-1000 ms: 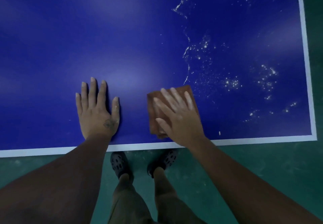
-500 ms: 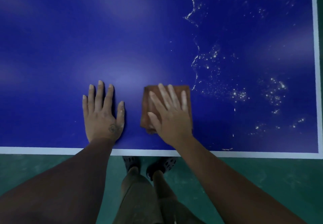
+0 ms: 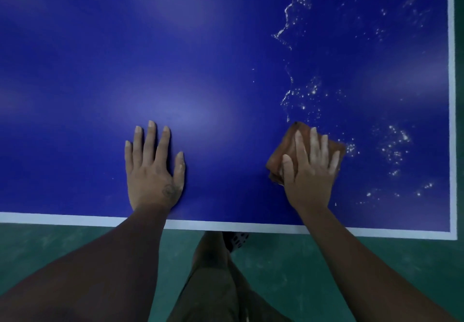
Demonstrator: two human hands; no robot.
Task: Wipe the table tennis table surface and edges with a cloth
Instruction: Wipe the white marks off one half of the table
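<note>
The blue table tennis table [image 3: 200, 45] fills the view, with a white line along its near edge and right edge. My right hand [image 3: 311, 171] lies flat with straight fingers on a folded brown cloth [image 3: 283, 153], pressing it onto the table near the front edge. White droplets and specks [image 3: 301, 95] are scattered on the surface just beyond and to the right of the cloth. My left hand [image 3: 153, 168] rests flat on the bare blue surface, fingers spread, well to the left of the cloth.
The table's near right corner [image 3: 452, 236] shows at the right. Green floor [image 3: 75, 246] lies below the near edge. My legs and a dark perforated shoe [image 3: 236, 240] stand under the edge between my arms.
My right hand has slid the cloth to the right, away from my left hand and up to the white specks. The left hand stays flat in place.
</note>
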